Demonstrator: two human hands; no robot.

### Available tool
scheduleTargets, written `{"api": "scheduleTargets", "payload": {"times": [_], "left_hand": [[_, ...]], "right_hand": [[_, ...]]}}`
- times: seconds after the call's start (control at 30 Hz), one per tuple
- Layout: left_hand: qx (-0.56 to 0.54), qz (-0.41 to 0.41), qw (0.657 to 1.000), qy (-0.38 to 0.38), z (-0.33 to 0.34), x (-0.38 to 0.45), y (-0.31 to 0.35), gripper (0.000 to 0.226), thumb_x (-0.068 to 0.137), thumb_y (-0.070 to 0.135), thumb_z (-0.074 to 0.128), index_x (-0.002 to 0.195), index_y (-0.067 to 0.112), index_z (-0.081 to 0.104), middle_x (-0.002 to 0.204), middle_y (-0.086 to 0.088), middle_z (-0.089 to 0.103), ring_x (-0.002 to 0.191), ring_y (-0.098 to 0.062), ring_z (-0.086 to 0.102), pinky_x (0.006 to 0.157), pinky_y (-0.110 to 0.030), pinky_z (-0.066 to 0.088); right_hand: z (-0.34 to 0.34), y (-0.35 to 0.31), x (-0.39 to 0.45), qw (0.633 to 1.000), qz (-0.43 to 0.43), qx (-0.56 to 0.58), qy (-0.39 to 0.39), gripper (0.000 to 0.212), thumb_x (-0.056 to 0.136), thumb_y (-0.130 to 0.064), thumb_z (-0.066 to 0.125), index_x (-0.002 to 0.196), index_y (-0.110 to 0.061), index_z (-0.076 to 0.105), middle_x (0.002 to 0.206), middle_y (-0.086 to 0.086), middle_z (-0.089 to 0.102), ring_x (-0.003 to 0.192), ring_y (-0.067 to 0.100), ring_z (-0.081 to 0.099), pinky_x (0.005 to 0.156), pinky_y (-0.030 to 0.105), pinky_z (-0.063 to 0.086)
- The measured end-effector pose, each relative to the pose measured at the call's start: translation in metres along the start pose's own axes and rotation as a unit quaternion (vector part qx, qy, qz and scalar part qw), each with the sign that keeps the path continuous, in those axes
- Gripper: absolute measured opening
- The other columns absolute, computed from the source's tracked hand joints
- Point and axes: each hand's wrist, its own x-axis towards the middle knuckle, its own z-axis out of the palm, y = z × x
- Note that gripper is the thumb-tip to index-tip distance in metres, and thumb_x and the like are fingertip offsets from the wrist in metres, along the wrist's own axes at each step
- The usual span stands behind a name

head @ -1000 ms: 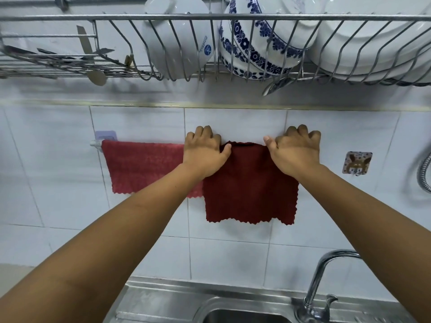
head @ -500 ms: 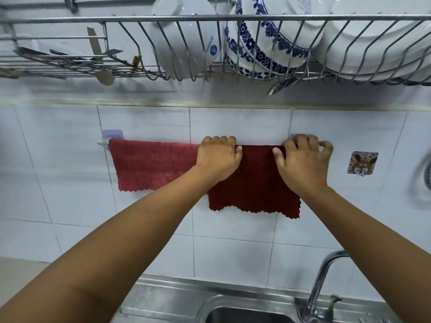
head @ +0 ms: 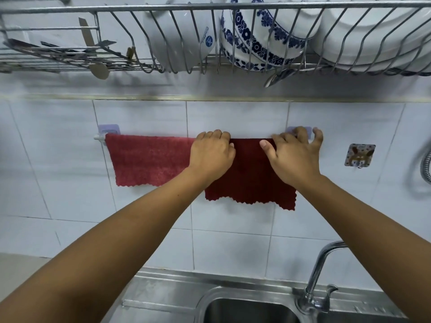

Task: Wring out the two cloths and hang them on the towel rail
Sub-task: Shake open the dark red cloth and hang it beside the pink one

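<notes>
Two cloths hang side by side over the white towel rail (head: 99, 137) on the tiled wall. The lighter red cloth (head: 149, 159) covers the rail's left half. The dark red cloth (head: 249, 178) drapes over the right half, its zigzag lower edge slanting down to the right. My left hand (head: 211, 155) grips the dark cloth's top left corner, fingers curled over the rail. At the cloth's top right, my right hand (head: 293, 155) lies on it with fingers bent over the rail near the purple bracket (head: 307, 130) and thumb stretched along the cloth.
A wire dish rack (head: 210, 66) with white and blue-patterned bowls hangs just above the rail. A steel sink (head: 247, 308) and tap (head: 319, 271) sit below at the right. A small sticker hook (head: 359, 155) is on the wall right of the rail.
The dark cloth has been drawn further over the rail, so less hangs in front. Both hands have shifted right along the rail, the right one now reaching the bracket.
</notes>
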Motion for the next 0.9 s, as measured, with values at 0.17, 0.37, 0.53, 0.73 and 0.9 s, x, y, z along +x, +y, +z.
{"api": "scheduleTargets", "payload": {"times": [0.17, 0.37, 0.53, 0.73, 0.9], "left_hand": [[-0.059, -0.004, 0.998, -0.027, -0.008, 0.001, -0.006, 0.040, 0.098, 0.033, 0.038, 0.129, 0.013, 0.054, 0.126, -0.006, 0.060, 0.115, -0.025, 0.055, 0.105, -0.039, 0.036], [0.003, 0.007, 1.000, -0.027, -0.003, -0.006, -0.014, 0.043, 0.099, 0.036, 0.035, 0.125, 0.011, 0.059, 0.122, -0.008, 0.064, 0.113, -0.024, 0.059, 0.108, -0.040, 0.033], [0.011, -0.014, 0.997, -0.073, -0.001, 0.000, -0.016, 0.049, 0.101, 0.038, 0.027, 0.129, 0.009, 0.055, 0.124, -0.010, 0.064, 0.119, -0.024, 0.057, 0.118, -0.045, 0.016], [-0.001, -0.007, 0.998, -0.060, -0.003, -0.005, -0.018, 0.048, 0.101, 0.037, 0.029, 0.135, 0.011, 0.051, 0.138, -0.008, 0.056, 0.130, -0.022, 0.049, 0.119, -0.045, 0.017], [-0.006, 0.005, 1.000, -0.026, -0.001, -0.017, -0.011, 0.046, 0.099, 0.037, 0.035, 0.134, 0.012, 0.052, 0.137, -0.008, 0.055, 0.129, -0.024, 0.047, 0.116, -0.041, 0.024]], "right_hand": [[0.000, -0.001, -0.006, 0.998, 0.028, 0.032, 0.036, 0.052, 0.099, -0.048, 0.030, 0.130, -0.017, 0.057, 0.128, 0.009, 0.055, 0.126, 0.030, 0.040, 0.105, 0.049, 0.018], [0.001, -0.007, -0.014, 0.998, 0.013, 0.044, 0.044, 0.054, 0.099, -0.049, 0.027, 0.127, -0.014, 0.057, 0.125, 0.009, 0.063, 0.128, 0.028, 0.045, 0.110, 0.053, 0.011], [-0.002, -0.003, -0.002, 1.000, 0.012, -0.003, -0.010, 0.071, 0.097, -0.058, 0.012, 0.124, -0.015, 0.061, 0.126, 0.007, 0.064, 0.134, 0.026, 0.040, 0.112, 0.056, 0.002], [0.002, 0.013, -0.002, 1.000, -0.001, 0.019, 0.004, 0.061, 0.099, -0.055, 0.017, 0.130, -0.022, 0.057, 0.130, 0.006, 0.058, 0.132, 0.027, 0.037, 0.108, 0.051, 0.011], [0.009, 0.015, -0.025, 0.997, -0.006, 0.064, 0.051, 0.052, 0.098, -0.047, 0.030, 0.132, -0.015, 0.052, 0.132, 0.007, 0.058, 0.131, 0.028, 0.042, 0.111, 0.054, 0.016]]}}
